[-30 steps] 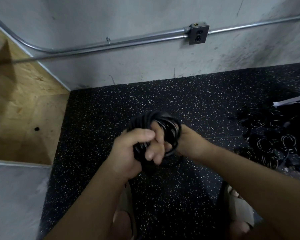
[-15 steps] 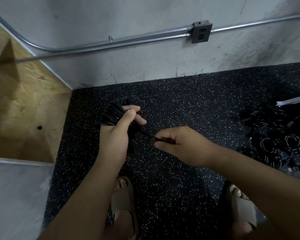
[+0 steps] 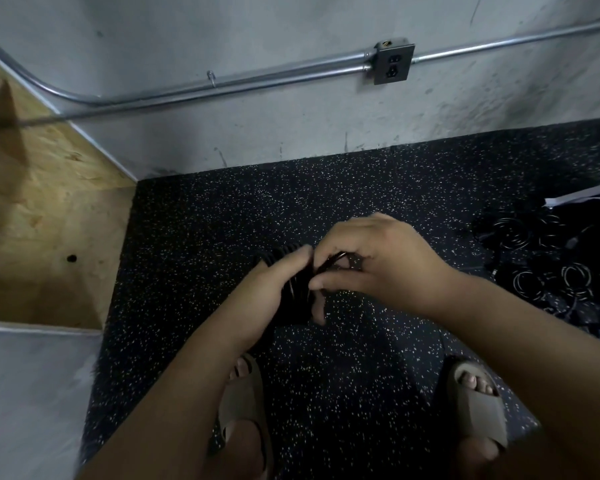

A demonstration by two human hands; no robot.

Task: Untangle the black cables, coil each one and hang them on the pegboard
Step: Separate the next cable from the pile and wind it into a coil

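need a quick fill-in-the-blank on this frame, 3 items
1. The left hand grips a coiled black ___ while the right hand pinches one strand.
2. The outlet box is mounted on the ___.
3. A pile of cables lies on the floor to the person's ___.
Missing: cable; wall; right.

We mark the free room as the speckled floor in the upper centre of the frame, open between the wall and the hands. The left hand and right hand, both gripping the coiled cable, fill mid-frame. At left, the plywood panel and the grey ledge below it close that side. At right, a pile of cables covers the floor. On the wall a conduit and outlet box stand proud. The left sandal and right sandal bound the lower frame, with open floor between them.
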